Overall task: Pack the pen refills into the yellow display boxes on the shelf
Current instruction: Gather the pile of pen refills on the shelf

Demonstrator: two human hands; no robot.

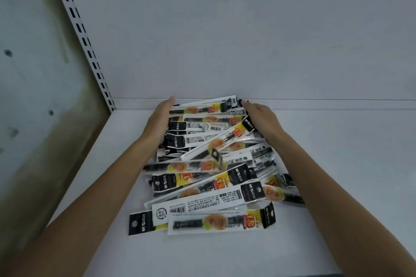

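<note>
Both grips are wide and not holding anything. The left grip (158, 119) has straight fingers laid flat against the left side of the pile of pen refills (216, 164), and the right grip (262, 118) does the same on the pile's right side. So the far end of the pile sits between the two palms (fingertips reach about to the pile's far edge). The pile is a loose, crisscrossed heap of flat black, white and yellow packs on the white shelf (337, 198), with its far edge right up by the back panel (247, 29). One pack (221, 221) lies flat and crosswise at the pile's near edge, printed side up. The forearms run along either side of the pile. Left of the pile and beyond it, a slotted upright (90, 51) climbs the corner, with a stained side wall (33, 96) further left.
</note>
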